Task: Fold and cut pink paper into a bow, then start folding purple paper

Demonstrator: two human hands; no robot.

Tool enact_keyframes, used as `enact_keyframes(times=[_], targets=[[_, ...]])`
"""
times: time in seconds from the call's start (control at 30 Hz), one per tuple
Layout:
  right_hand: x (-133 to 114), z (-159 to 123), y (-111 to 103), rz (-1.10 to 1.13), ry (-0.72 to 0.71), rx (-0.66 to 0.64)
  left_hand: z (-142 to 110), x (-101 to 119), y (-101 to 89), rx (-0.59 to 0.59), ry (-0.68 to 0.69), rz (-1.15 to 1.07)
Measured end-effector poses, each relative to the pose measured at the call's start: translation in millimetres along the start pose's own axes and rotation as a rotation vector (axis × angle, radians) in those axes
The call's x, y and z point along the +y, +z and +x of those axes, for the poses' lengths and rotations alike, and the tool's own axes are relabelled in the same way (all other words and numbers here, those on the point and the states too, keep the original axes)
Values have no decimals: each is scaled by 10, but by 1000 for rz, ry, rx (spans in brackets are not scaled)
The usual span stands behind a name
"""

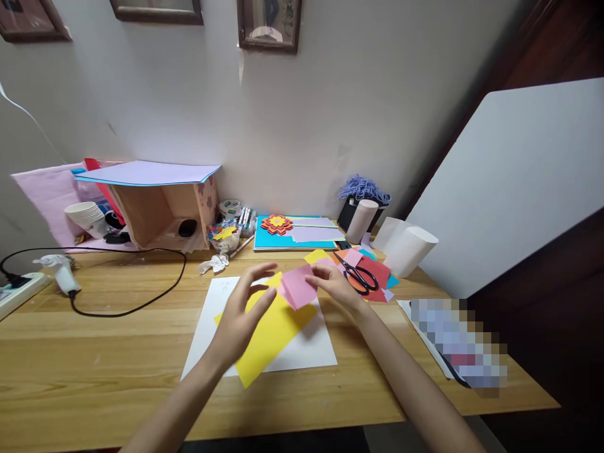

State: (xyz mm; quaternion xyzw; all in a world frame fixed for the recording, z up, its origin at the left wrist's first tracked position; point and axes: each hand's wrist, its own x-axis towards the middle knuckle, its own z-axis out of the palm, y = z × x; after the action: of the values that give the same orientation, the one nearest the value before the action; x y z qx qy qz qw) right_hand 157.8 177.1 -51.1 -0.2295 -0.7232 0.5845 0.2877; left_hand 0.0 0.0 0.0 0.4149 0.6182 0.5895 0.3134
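Note:
Pinched at its right edge by my right hand point(333, 283) is a folded piece of pink paper point(299, 288), held above the sheets on the table. My left hand point(248, 308) hovers to the left of the pink paper, fingers apart and holding nothing. Under both hands lies a sheet of yellow paper point(271, 336), set at a slant on a larger white sheet point(316, 352). Black-handled scissors point(363, 279) rest on several coloured paper scraps point(377, 270) just beyond my right hand.
A glue gun point(60, 274) with a looping black cable stands at the left by a power strip point(21, 292). Behind are an open box point(165, 211), a layered paper flower point(277, 224) on a blue board point(274, 242), and white paper rolls point(413, 251).

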Motion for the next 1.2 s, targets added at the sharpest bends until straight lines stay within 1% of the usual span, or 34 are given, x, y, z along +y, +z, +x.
enact_keyframes(times=[0.07,0.13,0.17,0.23,0.27,0.37,0.4,0.43,0.5,0.53,0.57,0.6,0.63,0.7,0.77,0.8,0.87,0.97,1.07,1.13,1.2], targets=[[-3,-9,129,-54,-3,-129,190,-151,52,-113,-106,72],[10,-24,237,-145,-33,-185,347,-360,122,-271,-216,156],[16,-33,278,-192,-56,-188,401,-464,155,-322,-213,200],[28,-52,333,-264,-100,-158,461,-629,204,-300,-207,266],[36,-59,348,-288,-113,-141,472,-682,217,-316,-212,262],[94,-71,373,-334,-131,-53,483,-743,214,-438,-237,170],[130,-70,383,-339,-127,3,488,-751,205,-443,-237,137],[175,-68,397,-331,-112,67,498,-760,197,-408,-233,102],[282,-60,439,-250,-35,162,525,-797,185,-256,-216,7],[338,-56,465,-170,27,160,541,-824,181,-176,-207,-48],[391,-52,490,-80,89,131,557,-853,178,-115,-205,-97],[437,-47,513,-2,135,106,570,-880,174,-76,-207,-132],[473,-43,531,55,158,102,581,-903,168,-63,-216,-148],[515,-32,545,93,140,141,591,-925,151,-96,-236,-139],[523,-13,531,51,82,181,590,-918,131,-162,-233,-124],[520,-1,519,21,53,179,586,-908,123,-189,-223,-120],[510,27,494,-14,18,134,575,-891,112,-222,-202,-111],[487,66,480,-40,-18,88,563,-899,113,-212,-196,-77],[455,90,496,-182,-90,120,563,-947,122,-172,-195,-67],[442,95,516,-289,-155,140,568,-981,124,-162,-189,-70],[450,91,540,-348,-203,147,574,-1016,127,-158,-179,-52]])
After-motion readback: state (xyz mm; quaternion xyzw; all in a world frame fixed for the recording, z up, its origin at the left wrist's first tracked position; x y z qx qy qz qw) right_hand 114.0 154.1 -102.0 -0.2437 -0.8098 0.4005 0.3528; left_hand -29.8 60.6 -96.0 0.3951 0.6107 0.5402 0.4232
